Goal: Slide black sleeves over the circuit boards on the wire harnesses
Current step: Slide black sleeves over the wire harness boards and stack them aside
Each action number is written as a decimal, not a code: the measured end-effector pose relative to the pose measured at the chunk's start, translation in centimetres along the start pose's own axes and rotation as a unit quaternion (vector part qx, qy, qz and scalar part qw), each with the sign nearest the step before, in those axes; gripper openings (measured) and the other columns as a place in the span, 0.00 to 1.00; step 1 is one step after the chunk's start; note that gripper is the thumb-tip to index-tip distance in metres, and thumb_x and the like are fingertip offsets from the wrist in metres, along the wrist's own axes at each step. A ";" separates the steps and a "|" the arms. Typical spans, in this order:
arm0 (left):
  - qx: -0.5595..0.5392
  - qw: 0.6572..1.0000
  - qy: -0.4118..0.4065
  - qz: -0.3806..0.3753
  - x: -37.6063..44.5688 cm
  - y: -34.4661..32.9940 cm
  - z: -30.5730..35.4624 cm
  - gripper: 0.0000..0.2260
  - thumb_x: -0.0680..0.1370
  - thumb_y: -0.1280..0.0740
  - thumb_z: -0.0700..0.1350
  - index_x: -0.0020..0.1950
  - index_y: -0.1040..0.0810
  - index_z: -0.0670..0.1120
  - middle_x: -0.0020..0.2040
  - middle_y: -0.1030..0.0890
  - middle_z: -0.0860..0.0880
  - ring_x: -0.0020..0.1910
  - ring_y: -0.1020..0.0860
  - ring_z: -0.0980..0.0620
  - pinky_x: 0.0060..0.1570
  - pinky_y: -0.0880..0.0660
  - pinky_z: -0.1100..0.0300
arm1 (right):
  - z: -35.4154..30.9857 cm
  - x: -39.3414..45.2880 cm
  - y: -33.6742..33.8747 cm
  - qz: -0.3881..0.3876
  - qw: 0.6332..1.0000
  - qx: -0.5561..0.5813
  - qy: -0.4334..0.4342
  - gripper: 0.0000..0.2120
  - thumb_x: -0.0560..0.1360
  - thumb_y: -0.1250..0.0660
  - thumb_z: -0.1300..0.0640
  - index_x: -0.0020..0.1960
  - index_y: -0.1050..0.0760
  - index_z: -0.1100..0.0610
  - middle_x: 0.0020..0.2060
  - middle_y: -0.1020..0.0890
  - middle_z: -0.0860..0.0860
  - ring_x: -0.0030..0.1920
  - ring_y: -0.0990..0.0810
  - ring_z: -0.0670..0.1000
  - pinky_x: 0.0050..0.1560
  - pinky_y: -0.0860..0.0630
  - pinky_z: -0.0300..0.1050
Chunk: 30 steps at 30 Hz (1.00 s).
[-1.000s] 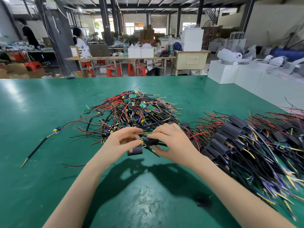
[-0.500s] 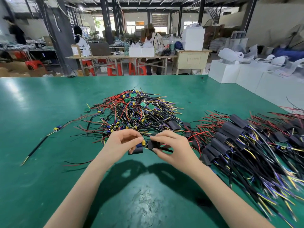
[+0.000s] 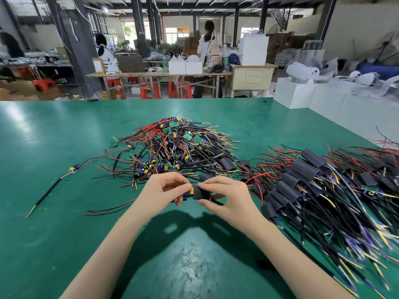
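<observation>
— Hands?

— Both raised just above the green table, forearms coming in from the lower corners and meeting in the middle. Left hand curled, fingertips pinching a small circuit board with blue and yellow parts. Right hand curled too, thumb below and fingers above, gripping a black sleeve. Sleeve mouth touching the end of the board; cannot tell how far inside already.

— Any writing?

— A pale label on the beige cabinet far behind, too blurred to read. A paper on a brown box at the back tables, also unreadable.

— Where the other parts?

— Pile of bare harnesses, red, black and yellow wires with green boards, just beyond the hands. Pile of sleeved harnesses on the right, reaching to the right table edge and near the right forearm. One single harness lying apart on the left.

— Open room?

— Wide bare green surface on the left and in front, below the forearms. Far table edge well beyond the bare pile. White boxes beside the far right corner.
</observation>
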<state>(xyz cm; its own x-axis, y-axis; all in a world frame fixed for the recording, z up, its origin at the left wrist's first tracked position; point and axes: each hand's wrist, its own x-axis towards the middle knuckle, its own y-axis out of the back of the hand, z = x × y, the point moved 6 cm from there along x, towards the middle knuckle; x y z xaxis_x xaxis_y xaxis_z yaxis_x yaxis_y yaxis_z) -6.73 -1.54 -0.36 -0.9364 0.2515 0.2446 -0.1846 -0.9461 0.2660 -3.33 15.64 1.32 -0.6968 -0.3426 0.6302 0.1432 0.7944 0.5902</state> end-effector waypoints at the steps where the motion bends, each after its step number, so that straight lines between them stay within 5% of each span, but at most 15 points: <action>1: -0.002 1.000 -0.006 -0.011 -0.1 -0.2 0.2 0.03 0.76 0.31 0.34 0.44 0.19 0.40 0.29 0.20 0.48 0.26 0.25 0.53 0.32 0.28 0.66 | 0.1 0.0 0.1 0.004 1.000 0.002 -0.005 0.14 0.68 0.24 0.61 0.54 0.17 0.59 0.48 0.17 0.50 0.46 0.20 0.44 0.47 0.22 0.38; 10: -0.021 0.999 -0.019 -0.044 -0.5 -0.3 0.9 0.08 0.72 0.28 0.32 0.47 0.17 0.42 0.45 0.15 0.43 0.42 0.19 0.54 0.49 0.22 0.64 | 0.5 0.0 0.5 0.037 0.998 0.026 -0.035 0.16 0.65 0.23 0.63 0.52 0.16 0.58 0.45 0.17 0.50 0.43 0.20 0.43 0.44 0.23 0.32; 15: -0.028 0.999 -0.017 -0.030 -0.5 -0.2 0.7 0.10 0.71 0.26 0.33 0.49 0.17 0.43 0.43 0.15 0.46 0.41 0.18 0.55 0.46 0.23 0.67 | 0.3 0.1 0.3 0.033 0.999 0.018 -0.026 0.16 0.65 0.24 0.63 0.53 0.16 0.57 0.46 0.17 0.50 0.43 0.21 0.43 0.46 0.21 0.37; 22: -0.068 0.997 0.000 -0.025 -0.3 -0.2 0.2 0.12 0.65 0.23 0.41 0.46 0.19 0.44 0.45 0.15 0.46 0.43 0.18 0.52 0.48 0.22 0.64 | -0.3 -0.1 0.1 0.032 0.999 -0.008 0.011 0.14 0.68 0.25 0.61 0.53 0.17 0.58 0.47 0.18 0.49 0.47 0.22 0.43 0.51 0.26 0.33; 30: -0.046 0.998 -0.022 -0.044 -0.4 -0.5 0.3 0.10 0.65 0.22 0.38 0.43 0.18 0.47 0.42 0.16 0.47 0.42 0.18 0.53 0.46 0.23 0.66 | -0.8 -0.1 0.0 0.003 0.999 -0.016 0.035 0.13 0.70 0.27 0.63 0.55 0.18 0.59 0.48 0.19 0.51 0.47 0.20 0.48 0.51 0.23 0.43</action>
<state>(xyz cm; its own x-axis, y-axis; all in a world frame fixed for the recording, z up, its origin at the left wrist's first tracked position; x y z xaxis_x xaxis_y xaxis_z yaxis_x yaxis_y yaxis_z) -6.21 -1.07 -0.33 -0.9015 0.3413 0.2661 -0.2942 -0.9343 0.2016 -2.65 15.29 1.66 -0.6449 -0.3728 0.6672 0.1706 0.7807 0.6011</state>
